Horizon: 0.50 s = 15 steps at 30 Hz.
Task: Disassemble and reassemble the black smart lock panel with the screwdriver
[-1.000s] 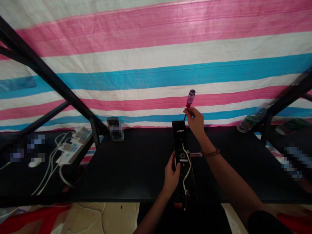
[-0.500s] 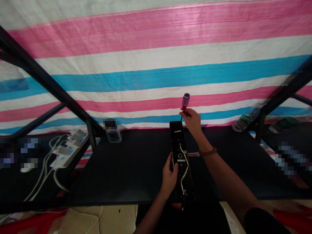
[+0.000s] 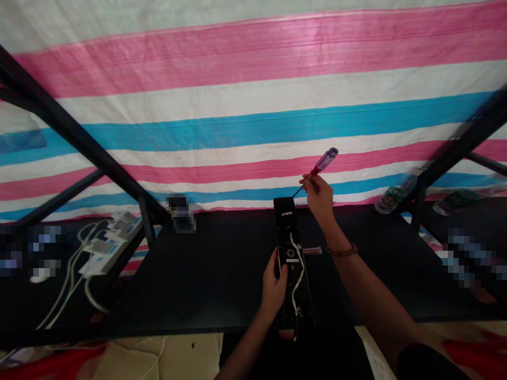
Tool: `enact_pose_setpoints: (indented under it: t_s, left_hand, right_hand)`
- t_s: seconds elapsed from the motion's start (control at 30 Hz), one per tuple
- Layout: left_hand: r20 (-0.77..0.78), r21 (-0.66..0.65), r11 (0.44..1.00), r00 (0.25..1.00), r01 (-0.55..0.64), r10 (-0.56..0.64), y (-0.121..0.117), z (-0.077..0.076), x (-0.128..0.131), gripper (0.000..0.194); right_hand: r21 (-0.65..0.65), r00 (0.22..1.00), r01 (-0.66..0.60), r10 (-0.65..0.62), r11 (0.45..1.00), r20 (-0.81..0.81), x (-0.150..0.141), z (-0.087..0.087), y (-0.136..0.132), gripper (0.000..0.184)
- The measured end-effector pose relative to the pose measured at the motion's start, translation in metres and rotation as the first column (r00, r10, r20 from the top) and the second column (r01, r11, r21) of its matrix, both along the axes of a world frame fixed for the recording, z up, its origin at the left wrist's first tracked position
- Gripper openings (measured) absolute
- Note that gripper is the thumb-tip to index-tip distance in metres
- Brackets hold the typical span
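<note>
A long black door lock panel point(image 3: 289, 219) lies lengthwise before me, its back side up, with a white cable point(image 3: 302, 273) running along it. From under its right edge sticks out a shiny lever handle point(image 3: 312, 250). My left hand point(image 3: 274, 285) is closed around the panel's left edge, thumb on top. Pinched in my right hand point(image 3: 319, 196) is a screwdriver point(image 3: 325, 160) with a clear purple handle and red collar. It leans to the right, and its tip is at the panel's far right corner; whether it touches a screw is too small to tell.
The panel rests over a black table point(image 3: 214, 274). A white power strip point(image 3: 105, 253) with cables lies to the left, and a pixelated object point(image 3: 181, 214) stands at the back. Plastic bottles point(image 3: 390, 199) lie at the right by the black frame point(image 3: 423, 198). Striped sheeting point(image 3: 245, 126) hangs behind.
The screwdriver's handle first moved left to stand more upright, then swung over to the right. My right hand shifted with it; my left hand keeps its hold on the panel.
</note>
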State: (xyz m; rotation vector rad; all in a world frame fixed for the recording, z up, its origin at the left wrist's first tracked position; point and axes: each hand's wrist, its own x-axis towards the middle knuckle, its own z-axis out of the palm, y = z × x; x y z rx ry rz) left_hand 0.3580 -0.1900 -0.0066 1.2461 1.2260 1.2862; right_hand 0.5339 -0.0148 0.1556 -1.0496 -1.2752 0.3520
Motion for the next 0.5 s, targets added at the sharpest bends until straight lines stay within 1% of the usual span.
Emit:
enact_pose_setpoints:
  t_s: [0.07,0.17,0.33,0.5]
  left_hand:
    - [-0.029,0.026,0.999,0.999,-0.020,0.021,0.000,0.000,0.000,0.052]
    - [-0.023,0.027,0.999,0.999,-0.026,0.026,0.001,-0.001,0.000,0.050]
    - [0.020,0.002,1.000,1.000,-0.007,0.007,0.001,-0.003,0.002,0.054]
    - [0.069,-0.029,1.000,0.998,0.007,-0.005,0.001,-0.002,0.002,0.058]
  right_hand:
    - [0.026,0.999,0.005,-0.004,1.000,-0.040,0.001,0.003,-0.005,0.020]
    - [0.033,0.999,0.014,-0.012,0.999,-0.048,0.002,0.004,-0.008,0.020]
    - [-0.022,0.999,-0.004,0.003,1.000,-0.046,0.002,-0.008,0.000,0.023]
    - [-0.025,1.000,-0.007,0.007,1.000,-0.021,0.001,-0.015,0.004,0.024]
